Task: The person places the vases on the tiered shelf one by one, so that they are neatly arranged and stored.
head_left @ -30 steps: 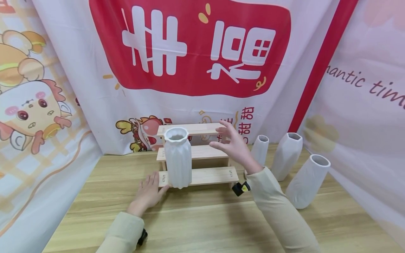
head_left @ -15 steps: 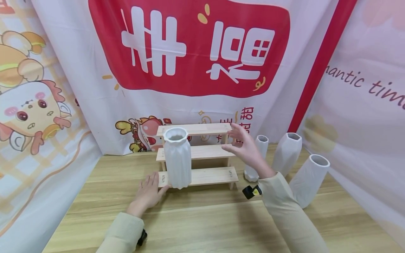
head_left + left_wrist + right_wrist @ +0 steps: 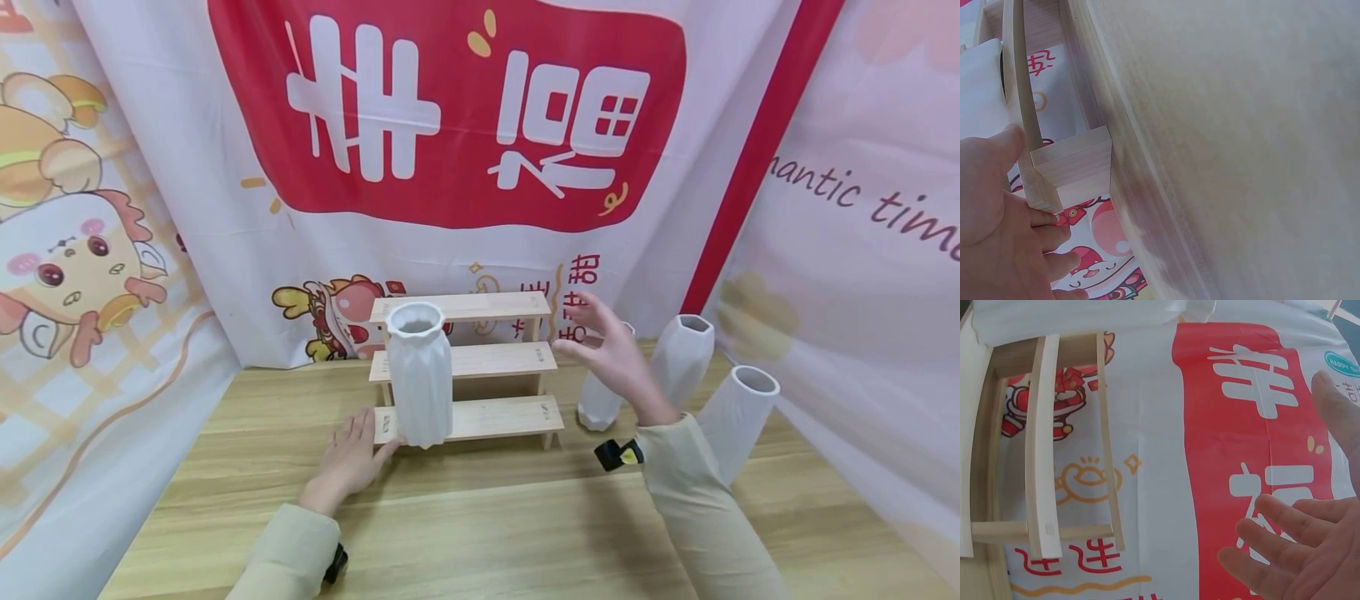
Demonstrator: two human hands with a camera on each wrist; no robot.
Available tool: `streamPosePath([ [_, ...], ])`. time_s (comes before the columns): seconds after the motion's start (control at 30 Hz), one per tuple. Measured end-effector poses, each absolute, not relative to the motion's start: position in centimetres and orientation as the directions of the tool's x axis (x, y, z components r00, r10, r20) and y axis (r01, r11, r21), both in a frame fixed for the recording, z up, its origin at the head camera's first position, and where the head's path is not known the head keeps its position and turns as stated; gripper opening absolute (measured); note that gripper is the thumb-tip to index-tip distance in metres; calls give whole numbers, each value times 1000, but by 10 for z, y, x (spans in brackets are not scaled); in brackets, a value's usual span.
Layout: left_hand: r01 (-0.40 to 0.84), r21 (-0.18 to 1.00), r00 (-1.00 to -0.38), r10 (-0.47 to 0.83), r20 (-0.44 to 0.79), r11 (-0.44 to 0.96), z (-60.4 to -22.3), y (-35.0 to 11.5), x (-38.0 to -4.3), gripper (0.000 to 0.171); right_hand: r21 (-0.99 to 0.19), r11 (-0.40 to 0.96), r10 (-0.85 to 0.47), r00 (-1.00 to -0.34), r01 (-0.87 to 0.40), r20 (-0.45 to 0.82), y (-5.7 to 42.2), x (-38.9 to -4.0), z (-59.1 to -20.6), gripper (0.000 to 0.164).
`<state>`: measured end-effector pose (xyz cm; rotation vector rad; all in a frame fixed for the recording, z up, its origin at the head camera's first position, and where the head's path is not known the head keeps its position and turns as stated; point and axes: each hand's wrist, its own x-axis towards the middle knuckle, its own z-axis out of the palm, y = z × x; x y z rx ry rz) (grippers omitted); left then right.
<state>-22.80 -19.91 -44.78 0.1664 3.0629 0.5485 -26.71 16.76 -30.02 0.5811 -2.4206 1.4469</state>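
Observation:
A white fluted vase (image 3: 422, 379) stands upright at the left part of the lowest step of a three-tier wooden display shelf (image 3: 510, 417). My left hand (image 3: 348, 458) holds the left end of that step, thumb along its front edge and fingers at its end. In the left wrist view, the thumb and index finger of the left hand (image 3: 997, 206) lie about the board's corner. My right hand (image 3: 611, 350) hovers in the air right of the shelf, fingers spread and loosely bent, holding nothing. It partly covers a slim white vase (image 3: 598, 404) behind it.
Two more white vases stand at the right: a faceted vase (image 3: 684, 354) and a wider tapered vase (image 3: 738, 421), partly behind the right sleeve. All stand on a wood-grain table (image 3: 480, 533). Printed cloth (image 3: 450, 200) hangs behind the shelf and at both sides.
My right hand has moved rightward, away from the shelf and over toward the slim vase. The left hand, the fluted vase and the shelf have stayed in place.

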Motion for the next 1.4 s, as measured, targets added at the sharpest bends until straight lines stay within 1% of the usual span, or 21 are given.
streamPosePath([
  [0.3, 103, 352, -994, 109, 2, 930, -447, -199, -226, 72, -781, 447, -178, -899, -435, 399, 188, -260, -300, 78],
  [0.7, 106, 355, -994, 113, 1, 929, -448, -199, -227, 72, -755, 495, -174, -900, -430, 399, 216, -241, -294, 78],
  [0.9, 102, 349, -994, 109, 0, 931, -448, -199, -227, 72, -751, 491, -171, -894, -441, 413, 233, -238, -296, 76],
  [1.2, 102, 350, -994, 111, -5, 931, -450, -199, -228, 73, -712, 554, -107, -886, -430, 452, 258, -230, -299, 76],
  [1.4, 100, 347, -994, 109, -6, 933, -450, -200, -228, 73, -722, 553, -76, -888, -416, 453, 273, -228, -302, 75],
])
